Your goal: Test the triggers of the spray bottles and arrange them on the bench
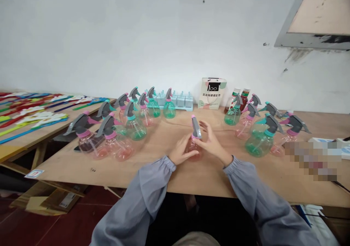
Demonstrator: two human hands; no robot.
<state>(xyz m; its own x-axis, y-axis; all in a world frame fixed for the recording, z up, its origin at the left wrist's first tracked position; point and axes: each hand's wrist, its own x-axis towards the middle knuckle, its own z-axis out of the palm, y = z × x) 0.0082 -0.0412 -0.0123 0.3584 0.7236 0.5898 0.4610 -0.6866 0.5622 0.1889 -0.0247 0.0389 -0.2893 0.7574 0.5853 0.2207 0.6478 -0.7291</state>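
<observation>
In front of me a pink clear spray bottle [195,154] with a grey trigger head stands upright on the wooden table [153,169]. My left hand [181,152] curves round the left side of its body, thumb across the front; its fingertips are partly hidden. On the other side, my right hand [212,141] has its fingers spread, with the thumb at the bottle's neck and the index finger raised beside the trigger head. Several green and pink spray bottles [136,129] stand in a group to the left. More of them [259,143] are grouped on the right.
Along the wall stand a pale blue rack [188,103], a printed paper bag [212,93] and red bottles with white-and-green tops [244,97]. Colourful strips [35,116] cover another table at left. A blurred-out patch [314,162] and white boxes [325,145] lie at right.
</observation>
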